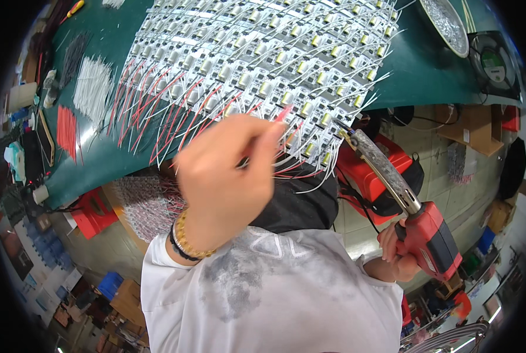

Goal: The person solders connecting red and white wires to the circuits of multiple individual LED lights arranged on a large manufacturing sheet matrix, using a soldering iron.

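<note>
So we've got our left hand (227, 176) pinching a thin red wire (283, 113) between thumb and fingertips at the near edge of the big grid of small circuit boards (263, 59), while our right hand (395, 250) is wrapped tight around the red grip of a soldering gun (392, 194) whose tip sits at that same edge. That wire looks featherlight and floppy, so we'd hold it close to the bare end. The boards lie on a green mat (98, 153), with cut wire bundles (89, 88) left of them and a cluttered workshop floor below.

Loose white wire bundle (92, 85) & red wire bundle (66, 130) on green mat (427, 70), metal dish (446, 23) top right.
</note>
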The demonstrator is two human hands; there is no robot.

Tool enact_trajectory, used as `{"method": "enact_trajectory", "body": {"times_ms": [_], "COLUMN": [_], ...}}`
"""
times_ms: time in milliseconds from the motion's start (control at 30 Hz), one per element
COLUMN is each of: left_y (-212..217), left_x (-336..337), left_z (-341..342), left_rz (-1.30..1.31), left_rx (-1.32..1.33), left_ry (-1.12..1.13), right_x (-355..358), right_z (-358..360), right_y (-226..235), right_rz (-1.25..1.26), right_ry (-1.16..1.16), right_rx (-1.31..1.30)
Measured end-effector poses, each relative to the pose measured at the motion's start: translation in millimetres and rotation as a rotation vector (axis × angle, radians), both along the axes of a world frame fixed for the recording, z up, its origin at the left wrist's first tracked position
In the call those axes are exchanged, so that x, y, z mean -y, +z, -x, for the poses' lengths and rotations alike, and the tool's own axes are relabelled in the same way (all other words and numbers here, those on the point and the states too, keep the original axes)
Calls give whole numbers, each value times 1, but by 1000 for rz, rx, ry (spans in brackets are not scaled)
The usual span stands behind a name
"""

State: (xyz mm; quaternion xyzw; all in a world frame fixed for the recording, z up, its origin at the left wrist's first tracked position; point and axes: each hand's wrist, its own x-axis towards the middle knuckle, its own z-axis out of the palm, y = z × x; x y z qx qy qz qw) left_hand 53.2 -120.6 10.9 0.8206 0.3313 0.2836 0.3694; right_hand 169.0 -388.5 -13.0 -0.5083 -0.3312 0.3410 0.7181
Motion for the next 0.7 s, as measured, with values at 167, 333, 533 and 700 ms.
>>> {"method": "enact_trajectory", "body": {"times_ms": [167,333,533,700], "left_y": [19,-13,-4,-2], "left_x": [7,18,13,10], "left_z": [2,-11,-9,-10], "left_rz": [76,1,77,133], "left_rx": [3,-33,-152,-184], "left_ry": [-188,-196,-207,-212], "right_x": [19,25,49,36], "right_z": [-1,-11,-19,-16], "right_y": [-1,-6,-59,-28], "right_rz": [129,-21,-408,-243], "right_ry": [-71,-15,153,132], "right_rx": [135,-28,-83,-88]}}
